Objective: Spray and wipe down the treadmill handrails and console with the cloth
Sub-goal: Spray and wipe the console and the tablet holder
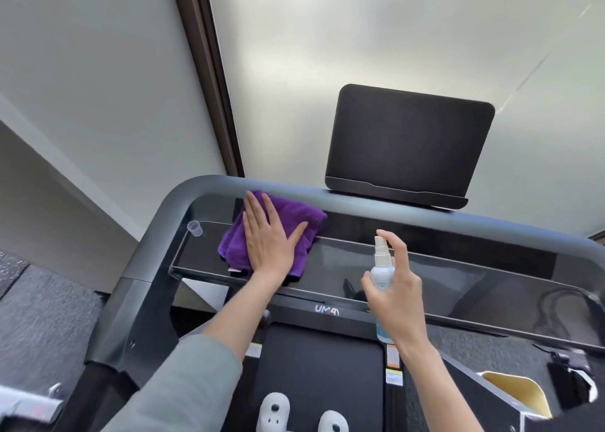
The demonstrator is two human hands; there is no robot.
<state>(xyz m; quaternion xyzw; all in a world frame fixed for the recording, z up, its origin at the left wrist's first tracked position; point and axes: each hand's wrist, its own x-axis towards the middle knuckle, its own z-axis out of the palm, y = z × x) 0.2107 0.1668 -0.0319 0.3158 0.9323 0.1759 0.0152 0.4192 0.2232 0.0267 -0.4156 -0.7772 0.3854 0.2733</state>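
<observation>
Left hand (266, 240): laid flat, fingers straight and spread, palm pressing down on the purple cloth.
Purple cloth (262, 231): folded and bunched, lying on the left part of the glossy console, its far edge up against the front handrail bar.
Right hand (397, 295): curled around the spray bottle, forefinger arched over the top of the pump head.
Spray bottle (381, 269): small, white, held upright above the console, just right of the cloth and apart from it; the nozzle faces away from the person; pale blue print on the body, too small to read.
Console (458, 284): a long dark glass-like panel running left to right, reflecting the room.
Front handrail bar (203, 186): grey, curving around the left corner and down the left side toward the person.
Screen (411, 143): dark and blank, standing on the far bar right of the cloth, tilted back.
Clear cap (194, 228): a small transparent cup at the console's left end, just left of the cloth, not touching it.
Belt (320, 366): black, below the console, with a white logo on the trim above it.
Shoes (273, 408): white, on the belt at the bottom edge of view.
Sleeve (183, 385): grey, on the left arm, pushed up toward the elbow.
Window (393, 38): frosted, pale, behind the machine.
</observation>
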